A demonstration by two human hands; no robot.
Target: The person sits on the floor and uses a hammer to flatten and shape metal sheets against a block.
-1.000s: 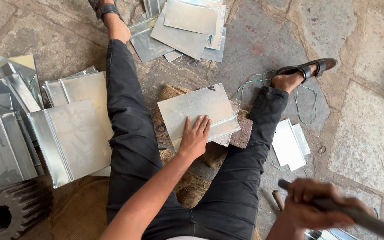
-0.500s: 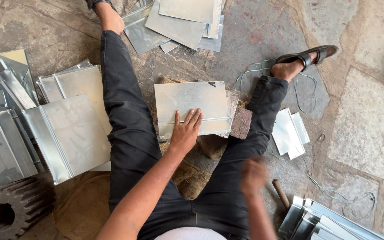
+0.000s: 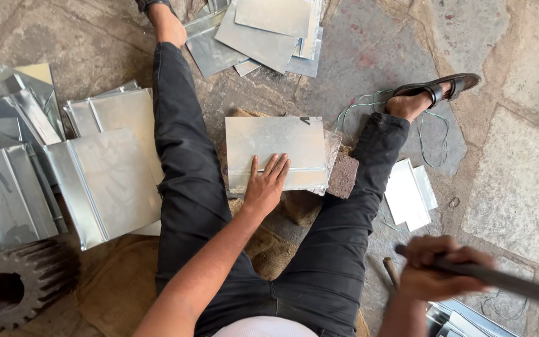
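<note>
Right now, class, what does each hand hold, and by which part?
The right hand grips a dark rod near one end. The left hand holds nothing, lying flat on the metal sheet.

The dark rod in the right hand ran past the frame edge; the gear wheel was cropped at the left.

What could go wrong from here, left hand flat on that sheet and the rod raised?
1. The left hand lies flat on the metal sheet; if the dark rod in the right hand comes down there, fingers could get hit.
2. Bare palm near sheet edges: possible cuts.
3. The green wire loops by the sandal: snag risk.
</note>
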